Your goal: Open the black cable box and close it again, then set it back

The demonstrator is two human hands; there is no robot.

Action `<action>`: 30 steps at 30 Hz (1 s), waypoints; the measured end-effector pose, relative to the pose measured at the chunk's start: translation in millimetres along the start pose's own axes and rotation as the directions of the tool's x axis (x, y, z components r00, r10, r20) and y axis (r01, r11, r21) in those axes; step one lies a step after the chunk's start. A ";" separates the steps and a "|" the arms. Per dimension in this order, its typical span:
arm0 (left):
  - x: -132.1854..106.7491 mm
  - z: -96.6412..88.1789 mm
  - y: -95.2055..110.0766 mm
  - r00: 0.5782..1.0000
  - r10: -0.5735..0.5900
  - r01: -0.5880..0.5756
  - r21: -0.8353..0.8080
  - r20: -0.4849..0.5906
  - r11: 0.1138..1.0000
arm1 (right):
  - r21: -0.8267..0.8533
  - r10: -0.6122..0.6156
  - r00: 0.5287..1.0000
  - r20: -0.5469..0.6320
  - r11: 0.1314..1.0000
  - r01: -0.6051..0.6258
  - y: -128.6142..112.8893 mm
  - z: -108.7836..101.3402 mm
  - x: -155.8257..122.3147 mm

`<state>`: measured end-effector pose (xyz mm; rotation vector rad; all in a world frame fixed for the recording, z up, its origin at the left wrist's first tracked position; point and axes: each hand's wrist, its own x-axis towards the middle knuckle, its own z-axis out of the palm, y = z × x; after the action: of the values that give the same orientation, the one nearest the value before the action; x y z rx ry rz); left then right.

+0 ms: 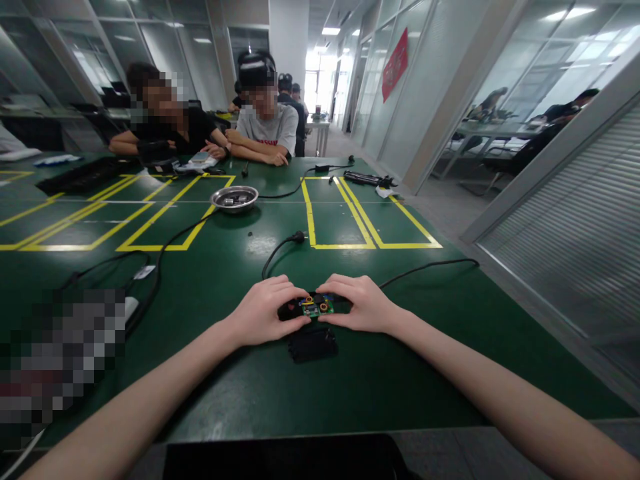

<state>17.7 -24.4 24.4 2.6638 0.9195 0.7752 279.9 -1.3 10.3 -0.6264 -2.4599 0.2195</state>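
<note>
A small green circuit board (311, 309) with ring-shaped copper coils is between my two hands, with dark casing parts around it. My left hand (270, 310) grips its left end between thumb and fingers. At the right end, my right hand (360, 303) holds it in the same way. My palms and fingers partly hide the dark parts at both ends. A black plastic cover (313, 345) lies on the table just in front of the board, touched by neither hand. Behind my hands, a black cable with a plug (299, 237) rises from near my left hand; another black cable (430, 267) runs off to the right.
The green table (240, 393) carries yellow tape outlines. A metal bowl (234, 199) with small parts stands farther back. A black adapter (323, 169) and a dark tool-like object (367, 179) lie at the far side. Two people sit opposite; a blurred-out object is at left.
</note>
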 end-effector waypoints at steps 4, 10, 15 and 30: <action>-3.2 1.2 4.9 0.997 -0.071 0.071 -0.031 0.016 0.997 | 0.010 -0.002 1.000 0.003 1.000 0.002 2.2 -1.6 -0.6; -6.5 7.5 15.0 0.981 -0.191 0.186 -0.123 -0.031 0.975 | 0.021 -0.012 0.999 -0.038 1.000 0.013 0.5 -4.3 -0.4; -5.9 4.2 15.3 0.986 -0.167 0.169 -0.082 0.027 0.982 | 0.033 -0.086 0.996 -0.025 0.996 0.086 -0.5 -5.6 -0.4; -5.7 -2.3 14.1 0.991 -0.120 0.123 -0.049 0.061 0.991 | -0.066 -0.198 0.978 -0.059 0.979 0.194 -5.5 -4.8 0.9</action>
<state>19.9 -38.8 29.1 2.5430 1.0214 0.6817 280.0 -5.6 16.2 -0.4047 -2.4527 0.0472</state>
